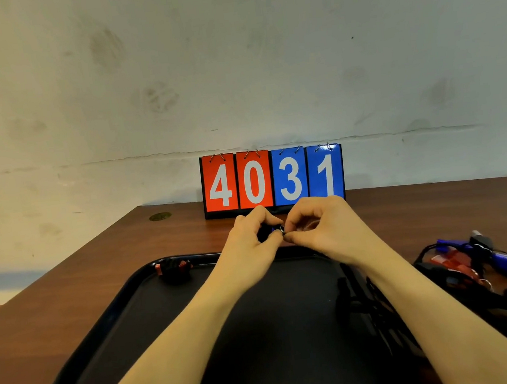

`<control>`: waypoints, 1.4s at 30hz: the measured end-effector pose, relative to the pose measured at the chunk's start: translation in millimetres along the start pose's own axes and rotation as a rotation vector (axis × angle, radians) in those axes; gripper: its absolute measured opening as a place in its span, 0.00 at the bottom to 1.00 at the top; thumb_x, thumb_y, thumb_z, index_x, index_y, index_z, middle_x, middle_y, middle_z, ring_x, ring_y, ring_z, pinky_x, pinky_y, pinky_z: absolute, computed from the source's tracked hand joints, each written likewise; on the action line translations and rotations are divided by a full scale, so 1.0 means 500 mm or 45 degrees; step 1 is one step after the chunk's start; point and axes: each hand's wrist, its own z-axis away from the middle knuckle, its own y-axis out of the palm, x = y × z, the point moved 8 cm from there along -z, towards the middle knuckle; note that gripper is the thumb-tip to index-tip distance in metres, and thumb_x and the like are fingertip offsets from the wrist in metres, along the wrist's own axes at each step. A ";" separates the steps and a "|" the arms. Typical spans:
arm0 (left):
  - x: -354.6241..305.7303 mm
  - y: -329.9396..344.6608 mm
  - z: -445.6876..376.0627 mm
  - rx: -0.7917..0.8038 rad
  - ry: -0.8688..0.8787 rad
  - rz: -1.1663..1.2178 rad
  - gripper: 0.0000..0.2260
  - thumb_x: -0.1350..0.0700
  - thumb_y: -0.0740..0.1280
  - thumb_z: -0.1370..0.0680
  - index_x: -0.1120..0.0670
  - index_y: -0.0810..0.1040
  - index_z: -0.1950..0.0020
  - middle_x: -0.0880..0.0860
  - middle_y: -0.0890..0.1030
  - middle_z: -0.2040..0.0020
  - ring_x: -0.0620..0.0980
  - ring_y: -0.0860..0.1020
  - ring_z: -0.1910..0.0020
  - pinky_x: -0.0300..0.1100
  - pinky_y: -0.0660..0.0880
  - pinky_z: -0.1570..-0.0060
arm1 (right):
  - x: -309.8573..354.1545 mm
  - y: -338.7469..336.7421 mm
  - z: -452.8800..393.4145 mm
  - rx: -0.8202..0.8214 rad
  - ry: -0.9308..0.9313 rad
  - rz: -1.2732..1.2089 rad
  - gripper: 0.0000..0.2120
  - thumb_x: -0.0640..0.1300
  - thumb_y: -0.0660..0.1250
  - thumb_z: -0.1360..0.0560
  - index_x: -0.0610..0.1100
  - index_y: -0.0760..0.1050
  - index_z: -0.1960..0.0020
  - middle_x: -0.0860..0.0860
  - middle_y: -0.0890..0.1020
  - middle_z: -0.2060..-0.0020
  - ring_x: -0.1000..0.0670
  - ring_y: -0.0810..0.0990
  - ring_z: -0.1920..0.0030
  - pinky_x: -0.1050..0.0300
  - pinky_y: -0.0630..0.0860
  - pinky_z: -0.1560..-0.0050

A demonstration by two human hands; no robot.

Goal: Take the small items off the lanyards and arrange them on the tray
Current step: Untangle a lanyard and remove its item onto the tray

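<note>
Fingers of both my hands curl in and meet above the far edge of the black plastic tray (109,328); my left hand (248,243) pinches a small dark item (265,233) that I cannot make out clearly, and my right hand (320,231) pinches the little metal ring (281,229) at its end; a black lanyard cord (357,300) hangs from under my right wrist along the tray's right side; one small black-and-red item (174,268) lies in the tray's far left corner; a tangled heap of black lanyards with red and blue items (489,272) sits on the brown wooden table (66,276) by its right edge; a red-and-blue flip scoreboard (272,178) reading 4031 stands at the table's far edge.
</note>
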 end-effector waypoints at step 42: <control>-0.001 0.012 -0.002 -0.016 0.041 0.117 0.19 0.65 0.62 0.23 0.49 0.56 0.43 0.53 0.65 0.37 0.44 0.72 0.45 0.19 0.69 0.58 | 0.009 0.000 0.003 -0.344 -0.053 0.023 0.06 0.36 0.68 0.29 0.45 0.74 0.58 0.54 0.74 0.61 0.58 0.74 0.62 0.75 0.71 0.58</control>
